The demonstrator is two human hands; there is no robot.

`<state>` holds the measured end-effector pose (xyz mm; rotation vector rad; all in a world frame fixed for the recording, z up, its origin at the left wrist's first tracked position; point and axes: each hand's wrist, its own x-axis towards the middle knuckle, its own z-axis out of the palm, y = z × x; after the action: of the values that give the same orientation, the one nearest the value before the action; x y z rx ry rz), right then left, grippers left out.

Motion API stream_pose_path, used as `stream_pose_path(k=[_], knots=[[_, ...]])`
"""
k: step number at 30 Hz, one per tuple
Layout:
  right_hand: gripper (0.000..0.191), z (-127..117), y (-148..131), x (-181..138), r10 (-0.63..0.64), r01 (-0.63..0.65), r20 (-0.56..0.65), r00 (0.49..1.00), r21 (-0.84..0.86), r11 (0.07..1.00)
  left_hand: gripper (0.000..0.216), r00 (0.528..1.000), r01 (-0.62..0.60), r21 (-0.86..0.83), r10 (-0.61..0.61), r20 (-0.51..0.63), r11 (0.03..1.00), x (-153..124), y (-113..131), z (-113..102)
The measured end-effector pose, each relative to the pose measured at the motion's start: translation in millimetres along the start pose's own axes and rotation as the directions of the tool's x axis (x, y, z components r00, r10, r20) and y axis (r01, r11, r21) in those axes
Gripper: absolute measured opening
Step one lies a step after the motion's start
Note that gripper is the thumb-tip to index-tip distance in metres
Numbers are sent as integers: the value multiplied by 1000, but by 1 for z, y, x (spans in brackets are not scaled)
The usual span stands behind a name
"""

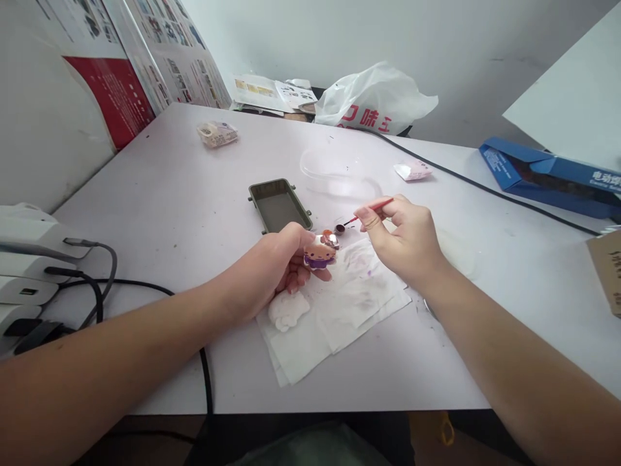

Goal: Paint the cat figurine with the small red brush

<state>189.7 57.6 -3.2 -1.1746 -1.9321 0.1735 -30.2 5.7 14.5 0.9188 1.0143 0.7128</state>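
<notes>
Nearest, just below the left hand (284, 259), a plain white figurine (288, 309) lies on spread white tissues (349, 317) on the desk (169, 213); the left hand is closed around a small painted figurine (320, 251), purple at its base, held just above the tissues; to its right, the right hand (405, 239) pinches a thin red brush (373, 208) between thumb and fingers, bristle end pointing left at a tiny dark paint pot (339, 228) between the two hands; whether the tip touches the pot I cannot tell; just beyond the left hand sits a grey-green tray (279, 205); beyond the right hand lie a clear plastic lid (339, 175) and a small pink packet (412, 170); further off, a white plastic bag (373, 97); well right of the right hand, a blue carton (548, 175).
</notes>
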Motion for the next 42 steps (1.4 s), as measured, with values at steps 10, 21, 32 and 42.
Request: stream_pose_path(k=[10,21,32,42], knots=[[15,5,7,0,7,-4,111,994,-30,1000,30,1000,14,-167,-15,-7,986,3,0,-2],[12,5,8,0,12,-11,73,997,-12,1000,34,997,40,-186,-51,-52,982,2,4,3],[14,2,7,-1,-15,15,66,998,-8,1000,35,998,14,-169,-25,-63,986,4,1,3],[14,1,6,0,-32,32,20,999,-10,999,33,998,23,-159,-31,-49,987,4,3,3]])
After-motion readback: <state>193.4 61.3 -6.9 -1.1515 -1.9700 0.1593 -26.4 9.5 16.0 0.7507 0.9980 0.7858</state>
